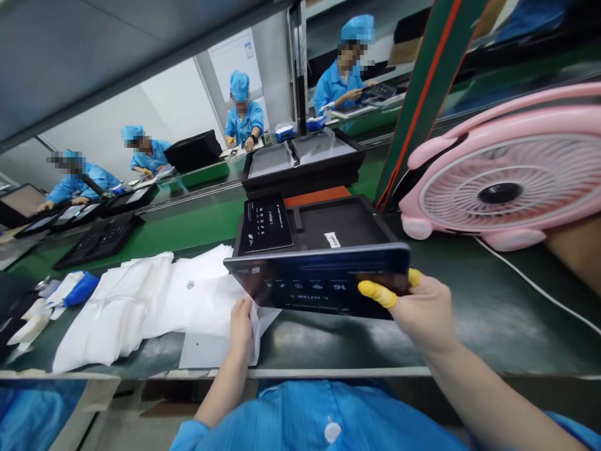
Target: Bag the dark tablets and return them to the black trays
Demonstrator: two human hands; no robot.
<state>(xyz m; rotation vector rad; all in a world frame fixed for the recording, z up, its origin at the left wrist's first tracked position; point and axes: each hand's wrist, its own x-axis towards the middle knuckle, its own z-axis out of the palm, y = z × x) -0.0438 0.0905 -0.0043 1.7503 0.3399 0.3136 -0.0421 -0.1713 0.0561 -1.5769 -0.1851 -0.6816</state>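
A dark tablet (323,285) with printed icons on its face is tilted up on edge over the bench. My right hand (422,307) grips its right end, with yellow finger cots on the thumb and a fingertip. Beside the tablet's left end, my left hand (241,326) pinches the edge of a white translucent sleeve (211,294). A grey tablet-sized panel (201,351) lies partly under that sleeve. Behind the held tablet is a black tray (347,219), with another tablet (267,222) lying in its left part.
A pile of white sleeves (126,307) lies to the left. At the right stands a pink fan (502,188) with a white cord. More black trays (300,178) sit on the green conveyor (201,219). Co-workers in blue work across it.
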